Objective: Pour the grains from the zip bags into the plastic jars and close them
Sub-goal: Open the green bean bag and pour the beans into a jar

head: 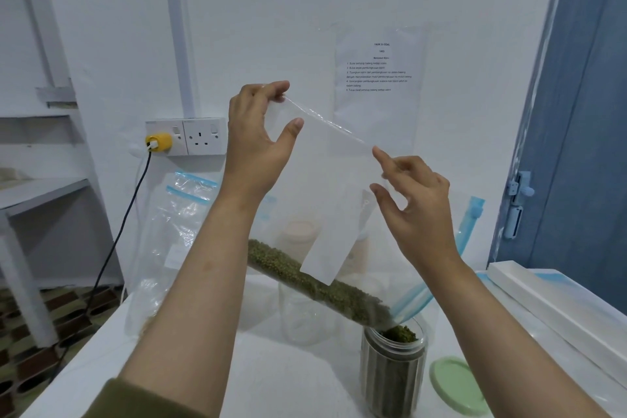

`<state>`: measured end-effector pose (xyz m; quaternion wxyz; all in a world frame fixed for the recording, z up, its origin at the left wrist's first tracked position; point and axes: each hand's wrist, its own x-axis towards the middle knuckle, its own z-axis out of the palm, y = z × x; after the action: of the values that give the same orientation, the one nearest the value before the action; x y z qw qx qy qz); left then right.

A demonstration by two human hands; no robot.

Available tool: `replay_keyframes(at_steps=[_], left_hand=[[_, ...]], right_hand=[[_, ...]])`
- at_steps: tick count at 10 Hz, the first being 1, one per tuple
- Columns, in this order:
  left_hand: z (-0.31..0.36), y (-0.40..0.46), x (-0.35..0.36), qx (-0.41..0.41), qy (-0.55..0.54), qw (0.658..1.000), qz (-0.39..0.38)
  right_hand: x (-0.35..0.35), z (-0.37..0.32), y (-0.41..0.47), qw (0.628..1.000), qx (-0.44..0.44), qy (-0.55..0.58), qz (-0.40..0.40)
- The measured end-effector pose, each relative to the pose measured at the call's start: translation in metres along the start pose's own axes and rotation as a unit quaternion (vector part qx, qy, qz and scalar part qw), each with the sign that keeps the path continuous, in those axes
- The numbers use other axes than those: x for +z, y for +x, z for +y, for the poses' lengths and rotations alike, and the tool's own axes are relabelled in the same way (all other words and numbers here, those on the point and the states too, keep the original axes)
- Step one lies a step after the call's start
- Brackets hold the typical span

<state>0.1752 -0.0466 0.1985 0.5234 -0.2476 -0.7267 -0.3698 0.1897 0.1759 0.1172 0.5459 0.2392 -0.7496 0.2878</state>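
- Zip bag (325, 214) held upside down over worktop (271, 377), its closed bottom edge up top, blue zip mouth down at the open jar (393, 373).
- L hand (258, 139): grip pinched on bag's upper corner, fingertips on top, thumb below.
- R hand (417, 200): fingers at the other end of that edge, looks like a light pinch; thumb contact hard to tell.
- Green grains (315, 282) lie in a slanted band inside bag, sliding twd mouth; jar looks nearly full, grains heaped at rim.
- Green lid (454, 383) lies flat on worktop just beside jar, not on yet.
- 2nd clear jar (305, 312) behind, looks empty; other bags (176, 241) lean on wall at left.
- Risks, my read: jar overfills & grains spill over rim; mouth slips off rim if bag swings; light R pinch could drop the edge, dumping grains fast.
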Motion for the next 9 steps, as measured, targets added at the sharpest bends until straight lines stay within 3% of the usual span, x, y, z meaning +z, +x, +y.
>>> replay_keyframes(at_steps=[6,7,9], left_hand=[[0.004,0.000,0.003,-0.003,-0.002,1.000,-0.001],[0.005,0.000,0.002,-0.006,-0.004,1.000,-0.001],[0.003,-0.002,0.002,-0.006,-0.002,1.000,-0.003]], right_hand=[[-0.001,-0.004,-0.001,0.999,0.024,0.019,0.014],[-0.003,-0.001,0.000,0.998,0.045,0.038,-0.014],[-0.012,0.002,-0.003,0.994,0.009,-0.061,-0.092]])
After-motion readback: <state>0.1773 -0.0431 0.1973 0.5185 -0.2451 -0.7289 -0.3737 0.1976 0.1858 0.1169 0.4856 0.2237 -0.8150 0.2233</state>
